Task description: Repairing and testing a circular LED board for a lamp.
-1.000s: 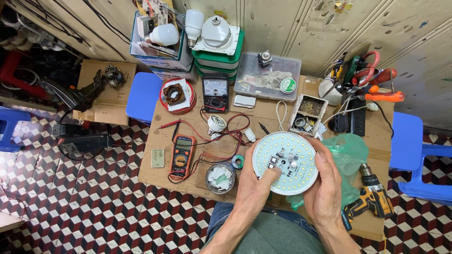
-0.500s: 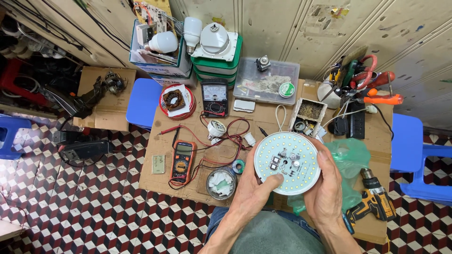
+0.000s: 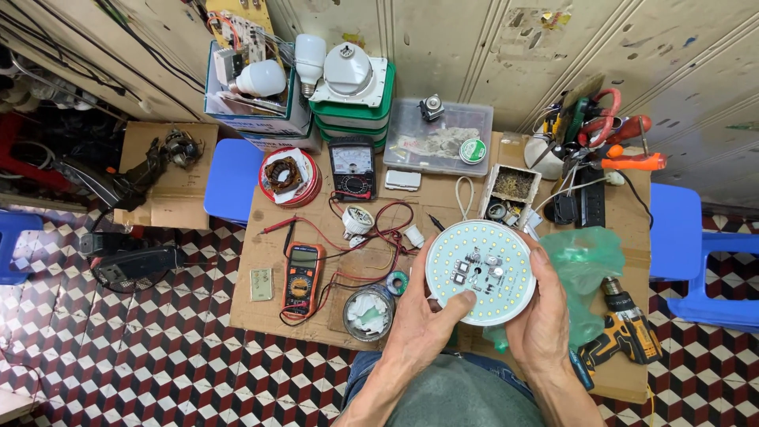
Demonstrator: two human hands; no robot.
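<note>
White round LED board (image 3: 484, 272), dotted w/ small chips and a cluster of parts at centre, sits between both hands above the cardboard-covered surface (image 3: 269, 308), near its front edge. Left hand (image 3: 419, 328) cups the lower-left rim, thumb across the face; right hand (image 3: 545, 316) grips the right rim, fingers (image 3: 540, 257) curled over the edge. Board underside hidden. Green plastic bag (image 3: 589, 265) partly behind right hand. Orange multimeter (image 3: 301, 277) w/ red leads lies left. Yellow drill (image 3: 624, 332) cut by the surface edge. Forearms run out of frame at the bottom.
</note>
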